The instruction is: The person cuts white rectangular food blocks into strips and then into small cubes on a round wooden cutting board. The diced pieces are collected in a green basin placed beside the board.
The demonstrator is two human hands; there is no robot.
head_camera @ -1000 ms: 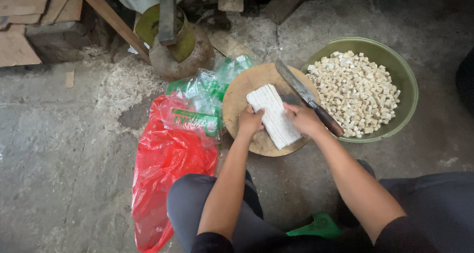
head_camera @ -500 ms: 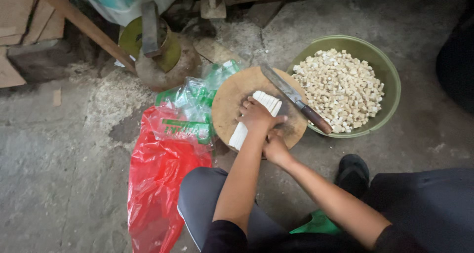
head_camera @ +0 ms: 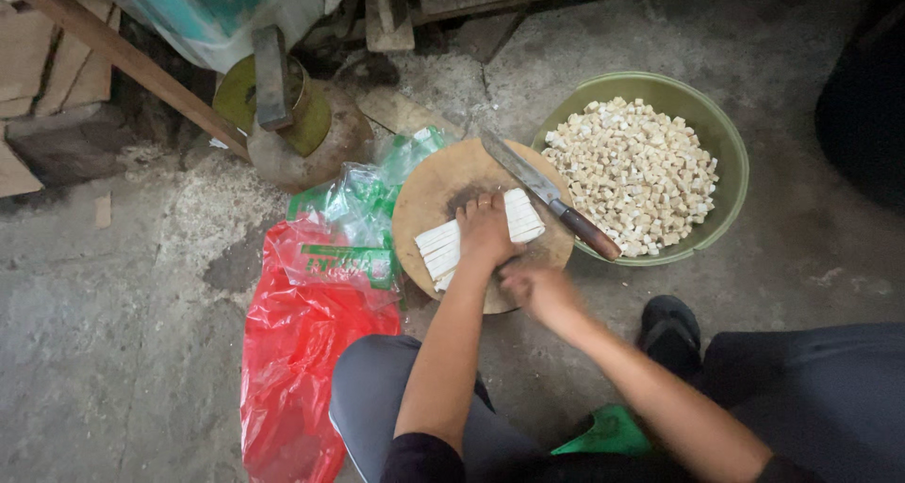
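Observation:
A round wooden cutting board (head_camera: 429, 198) lies on the concrete floor. On it rests a white block (head_camera: 437, 247) sliced into strips, turned crosswise. My left hand (head_camera: 486, 232) presses flat on the middle of the block. My right hand (head_camera: 535, 288) is at the board's near edge, blurred, holding nothing I can make out. A knife (head_camera: 547, 194) with a dark wooden handle lies across the board's right side, its handle over the rim of a green bowl (head_camera: 733, 156) full of small pale cubes (head_camera: 641, 174).
A red plastic bag (head_camera: 302, 351) and clear green-printed bags (head_camera: 363, 200) lie left of the board. A yellow-green can on a rusty stand (head_camera: 283, 115) sits behind. Wooden planks (head_camera: 123, 54) lean at the far left. My foot in a black sandal (head_camera: 669, 327) is at the right.
The sliced block has been turned from lengthwise to crosswise on the board. My left hand moved onto its middle; my right hand came off it to the board's near edge.

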